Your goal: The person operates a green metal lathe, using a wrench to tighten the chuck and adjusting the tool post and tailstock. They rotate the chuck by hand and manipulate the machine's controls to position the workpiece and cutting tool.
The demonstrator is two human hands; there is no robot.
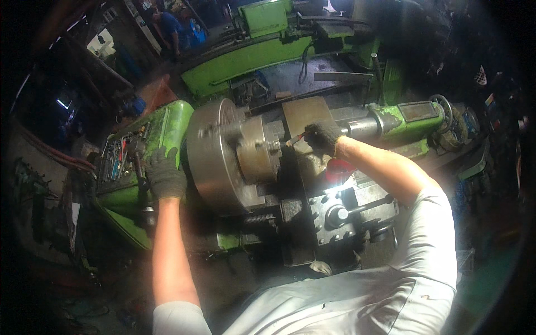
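Observation:
My left hand (166,174), in a dark glove, lies with fingers spread on the green headstock (174,125) of a lathe, beside a dark lever (139,167). In my right hand (324,137), also gloved, is a small brush-like tool (295,139) with a reddish band. Its tip points left, close to the front of a cylindrical metal workpiece (257,151); whether it touches cannot be made out. The workpiece sits in the large chuck (215,156), whose surface looks smeared by motion. A red container (339,171) stands below my right wrist.
Several hand tools lie in a tray (118,159) on the headstock. Right of the chuck are a tool post with a handle (338,216) and the green tailstock (410,114) with its handwheel (442,111). Another green machine (251,61) stands behind; a person in blue (170,30) is far left.

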